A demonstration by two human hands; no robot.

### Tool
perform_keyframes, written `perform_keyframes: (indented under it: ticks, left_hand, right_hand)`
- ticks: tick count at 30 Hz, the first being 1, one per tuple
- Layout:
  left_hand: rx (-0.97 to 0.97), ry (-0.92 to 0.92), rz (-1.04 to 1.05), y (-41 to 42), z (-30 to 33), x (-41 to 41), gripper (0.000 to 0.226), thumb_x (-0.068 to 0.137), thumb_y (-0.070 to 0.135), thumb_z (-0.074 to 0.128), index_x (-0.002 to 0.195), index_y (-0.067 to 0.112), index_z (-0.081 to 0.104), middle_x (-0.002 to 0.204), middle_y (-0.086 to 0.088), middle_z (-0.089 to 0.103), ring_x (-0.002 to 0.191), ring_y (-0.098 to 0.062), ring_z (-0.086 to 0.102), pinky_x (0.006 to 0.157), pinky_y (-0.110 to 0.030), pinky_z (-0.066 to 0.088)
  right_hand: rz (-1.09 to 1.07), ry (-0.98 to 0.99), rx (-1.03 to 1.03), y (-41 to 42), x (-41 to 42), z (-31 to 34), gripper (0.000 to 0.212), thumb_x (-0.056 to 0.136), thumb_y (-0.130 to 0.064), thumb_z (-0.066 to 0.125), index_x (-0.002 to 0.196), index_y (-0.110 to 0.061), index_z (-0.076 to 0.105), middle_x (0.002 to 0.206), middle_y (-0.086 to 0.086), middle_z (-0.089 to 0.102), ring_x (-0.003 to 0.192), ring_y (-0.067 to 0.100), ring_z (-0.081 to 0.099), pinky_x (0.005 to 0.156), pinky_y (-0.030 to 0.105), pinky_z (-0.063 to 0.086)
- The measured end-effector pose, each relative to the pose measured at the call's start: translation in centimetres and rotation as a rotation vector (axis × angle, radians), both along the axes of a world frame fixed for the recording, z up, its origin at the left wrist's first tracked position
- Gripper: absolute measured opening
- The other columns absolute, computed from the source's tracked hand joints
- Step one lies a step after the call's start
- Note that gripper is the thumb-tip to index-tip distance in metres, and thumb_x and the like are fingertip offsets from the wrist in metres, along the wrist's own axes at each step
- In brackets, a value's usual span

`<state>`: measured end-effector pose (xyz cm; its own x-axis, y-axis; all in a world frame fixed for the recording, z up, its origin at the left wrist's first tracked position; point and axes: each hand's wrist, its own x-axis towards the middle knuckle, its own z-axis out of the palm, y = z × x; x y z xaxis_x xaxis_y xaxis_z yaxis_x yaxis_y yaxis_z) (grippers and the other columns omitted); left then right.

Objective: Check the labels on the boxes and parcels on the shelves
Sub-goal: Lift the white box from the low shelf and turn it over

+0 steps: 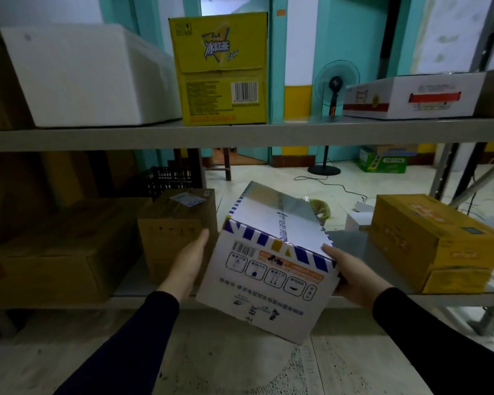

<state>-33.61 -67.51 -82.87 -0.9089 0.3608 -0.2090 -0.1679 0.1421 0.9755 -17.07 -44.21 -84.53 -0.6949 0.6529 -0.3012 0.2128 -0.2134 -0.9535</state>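
- Both hands hold the white box [271, 269], tipped, at the lower shelf [362, 246].
- Left hand [187, 263] lies flat on its side.
- Right hand [351, 277] grips its corner.

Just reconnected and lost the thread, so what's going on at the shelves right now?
A person is holding a white box with blue stripes between both hands at the front edge of the lower shelf, tilted, its printed side and barcode facing the camera. The left hand lies flat against its left side; the right hand grips its right edge. Brown cardboard boxes sit to its left, a yellow box to its right.
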Motion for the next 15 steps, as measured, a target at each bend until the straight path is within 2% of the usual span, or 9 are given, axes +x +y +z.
perform_keyframes:
  ticks: [2,4,5,7,9,10,12,13,15]
  left_hand:
    - [-0.010,-0.144,0.050,-1.0,-1.2,-0.4,0.066,0.089,0.064,0.054,0.137,0.019,0.050,0.134,-0.017,0.057,0.123,-0.039,0.053,0.108,-0.057,0.037]
    - [0.145,-0.333,0.039,-1.3,-1.5,-0.5,0.054,0.086,0.055,0.065,0.120,0.013,0.061,0.115,-0.023,0.067,0.109,-0.043,0.062,0.098,-0.062,0.045]
    - [0.199,-0.366,0.036,-1.2,-1.3,-0.5,0.046,0.087,0.050,0.067,0.115,0.013,0.065,0.109,-0.024,0.070,0.103,-0.043,0.065,0.092,-0.063,0.049]
    - [0.228,-0.329,0.027,-0.9,-0.8,-0.3,0.034,0.091,0.043,0.064,0.109,0.014,0.068,0.100,-0.023,0.071,0.098,-0.040,0.067,0.085,-0.059,0.053]
    - [0.210,-0.251,0.008,-0.5,-0.3,-0.1,0.030,0.094,0.043,0.062,0.103,0.014,0.067,0.094,-0.020,0.071,0.093,-0.036,0.066,0.077,-0.051,0.055]
    - [0.175,-0.212,-0.004,-0.3,-0.1,-0.1,0.030,0.094,0.044,0.062,0.102,0.015,0.066,0.093,-0.020,0.071,0.092,-0.035,0.067,0.074,-0.048,0.055]
    - [0.094,-0.136,-0.004,0.0,-0.1,-0.2,0.029,0.093,0.045,0.064,0.102,0.018,0.061,0.097,-0.020,0.071,0.091,-0.035,0.068,0.075,-0.047,0.057]
    - [0.062,-0.089,0.004,0.3,-0.2,-0.2,0.027,0.093,0.044,0.065,0.099,0.019,0.059,0.097,-0.019,0.072,0.089,-0.035,0.069,0.076,-0.047,0.057]
    - [0.024,0.017,0.000,0.9,-0.3,-0.1,0.023,0.093,0.041,0.066,0.096,0.019,0.060,0.094,-0.015,0.072,0.081,-0.032,0.070,0.071,-0.041,0.058]
  right_hand:
    - [-0.003,0.033,-0.036,0.1,0.2,-0.5,0.039,0.100,-0.041,0.055,0.114,-0.006,0.066,0.103,0.021,0.075,0.098,0.038,0.069,0.100,0.057,0.050]
    - [-0.002,0.070,-0.057,-0.2,0.3,-0.7,0.037,0.102,-0.039,0.052,0.113,-0.007,0.067,0.100,0.020,0.076,0.095,0.037,0.068,0.099,0.057,0.051]
    - [-0.010,0.078,-0.064,-0.2,0.3,-0.7,0.037,0.102,-0.038,0.050,0.113,-0.007,0.066,0.098,0.020,0.076,0.095,0.037,0.068,0.098,0.057,0.051]
    - [-0.021,0.055,-0.039,0.1,0.3,-1.1,0.037,0.103,-0.037,0.049,0.115,-0.006,0.064,0.098,0.020,0.076,0.095,0.037,0.069,0.097,0.057,0.052]
    - [-0.018,-0.034,0.070,0.4,0.4,-1.3,0.041,0.101,-0.039,0.051,0.123,-0.006,0.060,0.102,0.020,0.075,0.095,0.034,0.070,0.094,0.053,0.054]
    - [-0.010,-0.076,0.145,0.5,0.4,-1.4,0.048,0.100,-0.044,0.053,0.132,-0.007,0.056,0.112,0.018,0.072,0.101,0.032,0.069,0.096,0.051,0.054]
    - [-0.005,-0.090,0.293,0.4,0.3,-0.8,0.066,0.097,-0.057,0.053,0.147,-0.015,0.045,0.143,0.012,0.055,0.127,0.030,0.056,0.107,0.047,0.044]
    - [-0.003,-0.037,0.302,0.1,0.1,-0.4,0.071,0.095,-0.062,0.050,0.150,-0.018,0.040,0.153,0.010,0.045,0.136,0.029,0.046,0.111,0.046,0.038]
    - [0.039,0.023,0.174,-0.5,-0.6,0.2,0.079,0.093,-0.069,0.044,0.155,-0.022,0.033,0.160,0.009,0.035,0.144,0.030,0.036,0.116,0.048,0.030]
